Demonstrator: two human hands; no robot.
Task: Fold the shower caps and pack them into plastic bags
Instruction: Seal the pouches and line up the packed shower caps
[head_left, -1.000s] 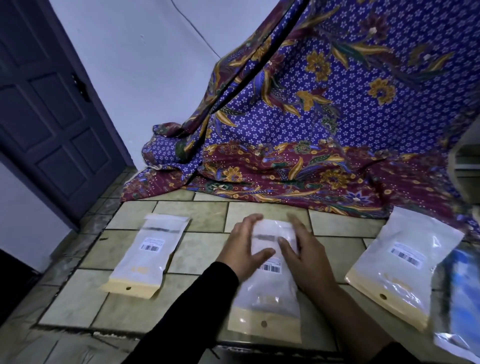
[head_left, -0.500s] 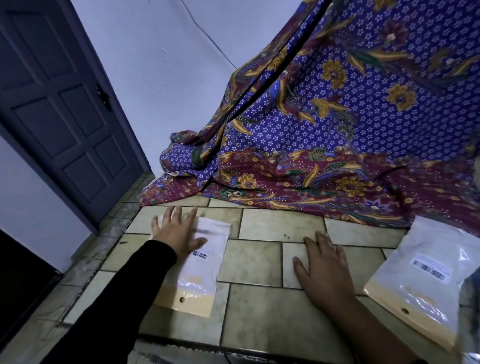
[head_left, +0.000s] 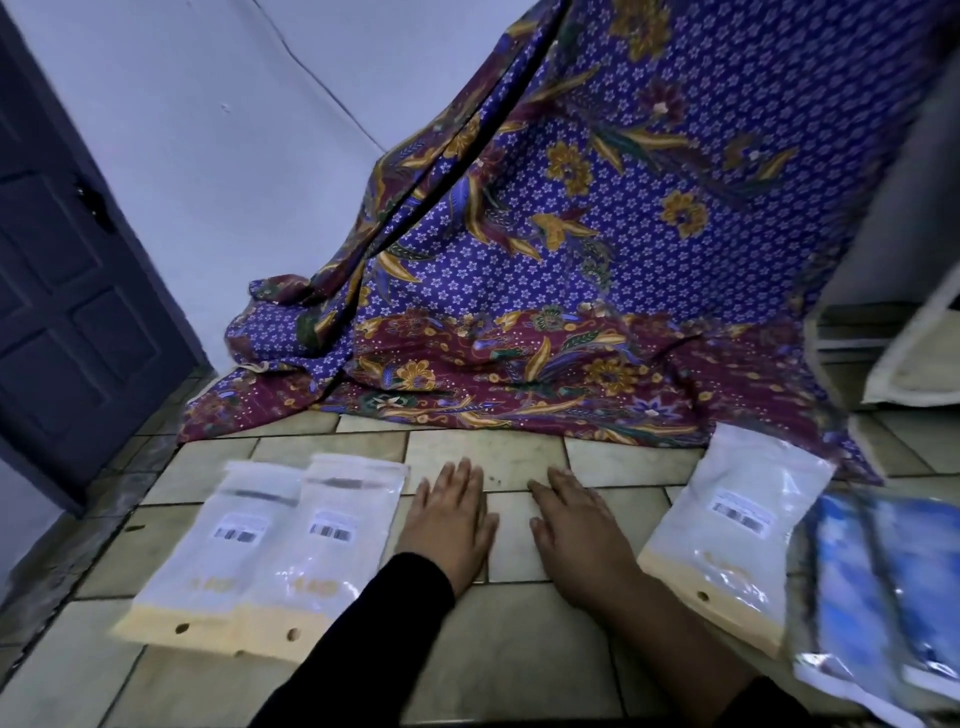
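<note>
Two packed white plastic bags lie side by side on the tiled counter at the left, the outer bag (head_left: 218, 551) and the inner bag (head_left: 324, 551), each with a barcode label and a tan header strip. A third packed bag (head_left: 727, 530) lies at the right. My left hand (head_left: 449, 525) rests flat on the tiles just right of the inner bag, fingers straight. My right hand (head_left: 582, 535) lies flat beside it, left of the third bag. Neither hand holds anything.
The tiled counter (head_left: 519, 660) ends in an edge close to me. A purple and maroon patterned cloth (head_left: 571, 291) drapes over the back. Blue packets in clear wrap (head_left: 883, 587) sit at the far right. A dark door (head_left: 67, 291) stands at the left.
The bag my left hand pressed half a second ago now lies next to the other left bag. My left hand has come off it and moved to the tiles by my right hand.
</note>
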